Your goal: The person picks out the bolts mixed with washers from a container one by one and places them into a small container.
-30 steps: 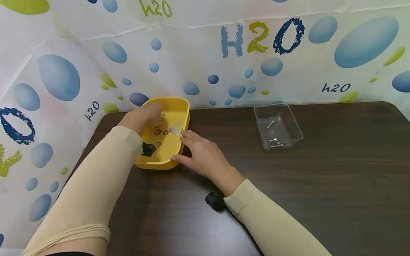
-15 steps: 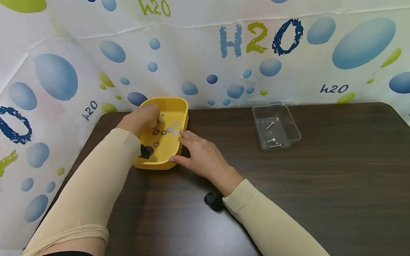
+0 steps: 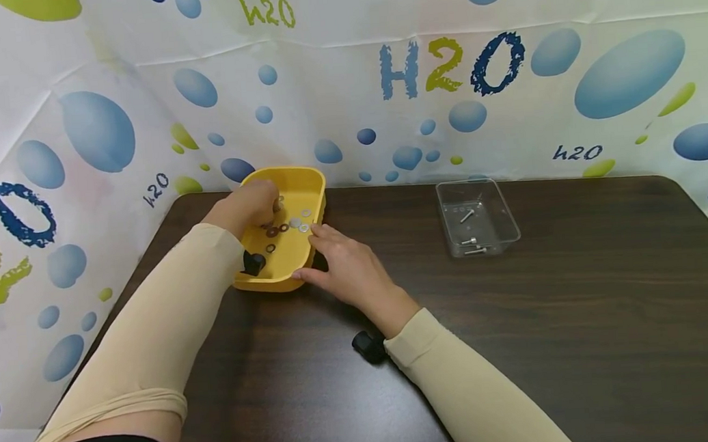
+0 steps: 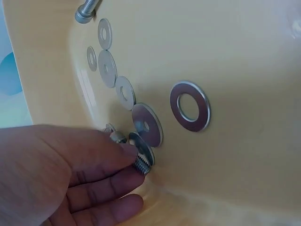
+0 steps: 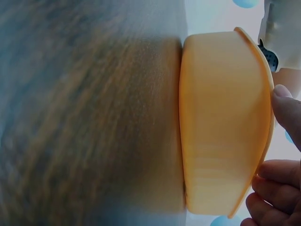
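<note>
My left hand (image 3: 249, 202) reaches into the yellow tray (image 3: 295, 263) at the back left of the table. In the left wrist view, its thumb and index finger pinch a screw (image 4: 142, 165) whose threaded end shows. A round screw head (image 4: 117, 136) appears behind the thumb; I cannot tell whether it is the same screw. Flat washers, among them a large dark one (image 4: 147, 125) and a ring-shaped one (image 4: 190, 106), lie on the tray floor by the fingers. My right hand (image 3: 354, 269) holds the tray's right rim near its front corner, thumb and fingers spread along it.
A clear plastic box (image 3: 495, 235) with a few screws (image 3: 467, 216) stands on the dark wooden table (image 3: 581, 301), right of the tray. Another screw (image 4: 85, 12) lies in the tray, at the top of the left wrist view. A printed sheet (image 3: 344, 78) hangs behind the table.
The left fingers have shifted slightly inside the tray, and a dark washer near them has moved a little. The right hand has stayed at the rim.
</note>
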{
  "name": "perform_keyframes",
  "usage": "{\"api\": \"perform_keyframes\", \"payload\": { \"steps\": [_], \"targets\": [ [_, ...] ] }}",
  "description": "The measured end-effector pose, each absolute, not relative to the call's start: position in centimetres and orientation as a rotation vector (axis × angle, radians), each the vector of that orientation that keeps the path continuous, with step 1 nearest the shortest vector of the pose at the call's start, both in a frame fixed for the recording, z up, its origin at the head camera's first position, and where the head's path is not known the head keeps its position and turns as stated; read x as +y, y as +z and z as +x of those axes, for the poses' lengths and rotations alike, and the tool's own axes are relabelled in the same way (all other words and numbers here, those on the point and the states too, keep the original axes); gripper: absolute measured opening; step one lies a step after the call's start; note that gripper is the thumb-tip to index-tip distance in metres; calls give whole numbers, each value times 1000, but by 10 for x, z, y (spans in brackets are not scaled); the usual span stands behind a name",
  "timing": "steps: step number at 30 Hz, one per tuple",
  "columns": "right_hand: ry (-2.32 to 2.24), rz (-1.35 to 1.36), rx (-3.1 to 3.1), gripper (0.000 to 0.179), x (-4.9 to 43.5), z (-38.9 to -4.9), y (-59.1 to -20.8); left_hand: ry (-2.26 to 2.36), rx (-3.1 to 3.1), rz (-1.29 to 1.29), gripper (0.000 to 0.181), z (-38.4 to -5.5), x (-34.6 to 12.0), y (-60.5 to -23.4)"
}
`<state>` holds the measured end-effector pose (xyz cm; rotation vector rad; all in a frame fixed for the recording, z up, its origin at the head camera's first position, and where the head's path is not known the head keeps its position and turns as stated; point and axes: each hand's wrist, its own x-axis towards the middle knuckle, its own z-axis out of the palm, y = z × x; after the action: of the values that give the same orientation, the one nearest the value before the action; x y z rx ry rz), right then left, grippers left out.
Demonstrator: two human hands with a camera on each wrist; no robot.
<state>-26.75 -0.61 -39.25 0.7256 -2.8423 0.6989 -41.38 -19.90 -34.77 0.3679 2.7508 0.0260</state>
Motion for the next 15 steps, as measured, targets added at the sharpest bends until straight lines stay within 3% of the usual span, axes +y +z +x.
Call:
{"api": "perform_keyframes", "payload": {
  "steps": [15],
  "targets": [
    [739, 716, -2844, 71, -5, -267, -392, -83, 2705, 497, 19, -405, -187, -339]
  ]
}}
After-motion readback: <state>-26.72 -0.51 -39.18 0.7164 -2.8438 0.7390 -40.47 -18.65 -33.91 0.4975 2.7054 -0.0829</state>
